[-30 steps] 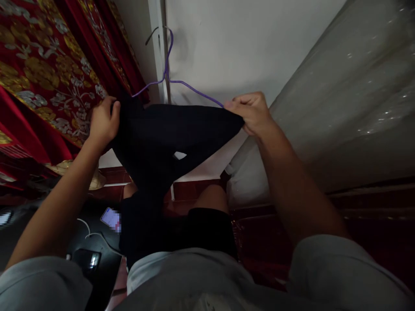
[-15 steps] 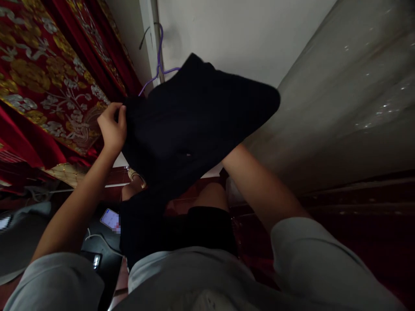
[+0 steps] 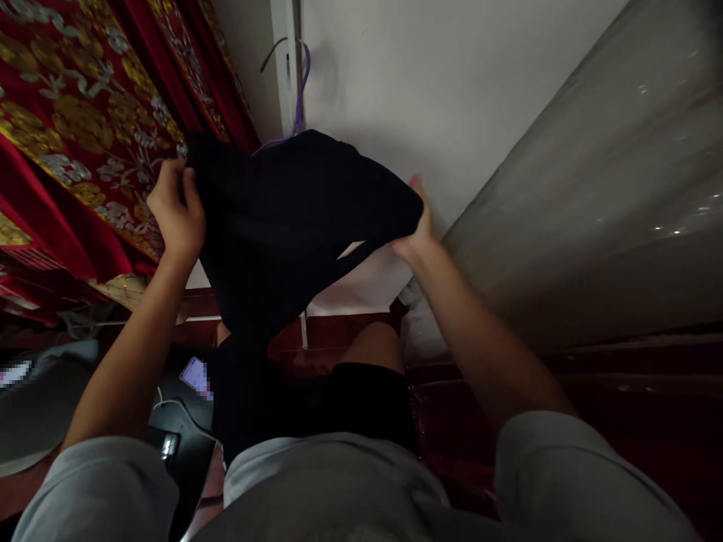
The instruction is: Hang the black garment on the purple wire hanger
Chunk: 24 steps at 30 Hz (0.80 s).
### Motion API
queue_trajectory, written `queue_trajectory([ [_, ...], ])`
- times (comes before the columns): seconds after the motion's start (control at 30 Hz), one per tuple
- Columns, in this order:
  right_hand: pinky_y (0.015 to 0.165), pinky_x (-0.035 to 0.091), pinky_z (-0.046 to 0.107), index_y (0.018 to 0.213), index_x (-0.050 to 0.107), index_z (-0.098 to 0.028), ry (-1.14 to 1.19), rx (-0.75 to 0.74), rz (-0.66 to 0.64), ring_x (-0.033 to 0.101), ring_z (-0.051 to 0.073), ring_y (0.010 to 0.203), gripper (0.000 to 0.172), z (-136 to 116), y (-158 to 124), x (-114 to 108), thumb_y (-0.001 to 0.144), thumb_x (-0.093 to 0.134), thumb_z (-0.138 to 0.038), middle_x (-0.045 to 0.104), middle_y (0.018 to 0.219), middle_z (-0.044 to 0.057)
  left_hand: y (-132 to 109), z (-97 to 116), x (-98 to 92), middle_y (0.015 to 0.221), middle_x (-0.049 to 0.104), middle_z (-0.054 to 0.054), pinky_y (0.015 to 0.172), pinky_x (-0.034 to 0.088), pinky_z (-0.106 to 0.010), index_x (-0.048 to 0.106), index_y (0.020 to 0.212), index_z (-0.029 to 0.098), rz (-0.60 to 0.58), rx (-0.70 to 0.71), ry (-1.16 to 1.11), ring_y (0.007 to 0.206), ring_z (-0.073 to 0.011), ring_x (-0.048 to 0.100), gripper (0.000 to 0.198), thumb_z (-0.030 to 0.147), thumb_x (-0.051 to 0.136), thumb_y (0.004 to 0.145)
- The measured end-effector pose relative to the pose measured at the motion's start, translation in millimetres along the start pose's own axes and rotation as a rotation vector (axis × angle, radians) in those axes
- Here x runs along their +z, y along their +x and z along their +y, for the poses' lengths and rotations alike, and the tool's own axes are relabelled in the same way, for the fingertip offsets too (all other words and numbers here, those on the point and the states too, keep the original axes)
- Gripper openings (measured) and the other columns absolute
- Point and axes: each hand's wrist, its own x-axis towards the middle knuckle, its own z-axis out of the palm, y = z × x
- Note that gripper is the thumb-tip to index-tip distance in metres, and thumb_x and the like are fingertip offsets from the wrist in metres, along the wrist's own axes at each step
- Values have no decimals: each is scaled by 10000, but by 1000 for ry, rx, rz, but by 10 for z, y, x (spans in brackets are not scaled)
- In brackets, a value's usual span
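Observation:
A black garment hangs over a purple wire hanger whose hook goes up by a white door frame. My left hand pinches the garment's left edge, fingers closed on the cloth. My right hand is at the garment's right end, mostly hidden under the fabric, with only the thumb and palm edge showing. The lower part of the garment droops toward my lap.
A red curtain with gold and silver flowers fills the left. A white wall is ahead, a grey plastic-covered surface on the right. A lit phone with a white cable lies lower left, near a second dark device.
The garment was flung up over my right arm half a second ago; it has come back down over the hanger, and my right hand has reappeared at its right end.

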Motion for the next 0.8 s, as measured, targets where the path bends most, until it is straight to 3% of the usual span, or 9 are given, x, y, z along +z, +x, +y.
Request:
queue_trajectory([
  [0.07,1053,515,464,885,716,-274,27,26,-8,652,276,1200,600,-93,33,-178,789,557,-845,772,951,53,-64,26,3,908,622,-8,839,430,-385,544,1003,201,-109,36,11,930,-161,607,483,652,384,1069],
  [0.2,1054,546,467,818,684,-259,-59,-109,38,632,301,1274,393,-324,-31,-303,755,776,-636,762,937,64,-262,248,71,853,647,-30,756,465,-346,583,979,209,-272,194,30,810,-169,643,365,511,407,1082],
  [0.3,1069,554,474,834,697,-275,-38,-165,59,599,302,1330,368,-418,-81,-281,749,800,-618,775,1007,50,-375,417,83,995,691,-67,831,503,-343,611,1097,215,-351,276,-33,938,-196,675,305,437,402,1093],
  [0.4,1053,572,498,852,702,-287,-13,-126,58,585,319,1358,410,-394,-106,-261,711,810,-657,776,1085,52,-391,353,74,1254,636,-116,1031,463,-424,578,1285,207,-241,248,-6,1212,-246,597,353,465,483,1064],
  [0.5,1020,591,523,878,693,-271,-26,-114,76,585,339,1363,454,-312,-114,-255,724,772,-691,765,1132,78,-371,45,108,1363,559,-161,1116,407,-499,522,1352,176,-35,125,52,1325,-297,512,517,516,610,974],
  [0.63,1015,590,511,857,670,-294,-68,-168,119,607,319,1332,397,-256,-108,-246,799,707,-685,765,1067,58,-401,-319,164,1230,625,-147,943,520,-443,572,1228,193,-14,-66,1,1130,-276,625,372,403,642,930],
  [0.7,1031,575,516,835,672,-300,-22,-196,161,623,314,1302,368,-276,-102,-239,803,723,-662,770,999,46,-418,-355,138,1119,652,-116,861,532,-408,601,1127,203,9,-111,-34,1018,-253,654,235,357,611,949],
  [0.8,1043,552,509,826,698,-342,32,-177,175,624,310,1278,330,-355,-84,-224,764,763,-661,781,960,19,-411,-246,8,1011,650,-67,836,527,-402,596,1040,242,126,-106,-85,944,-234,655,133,358,538,1010],
])
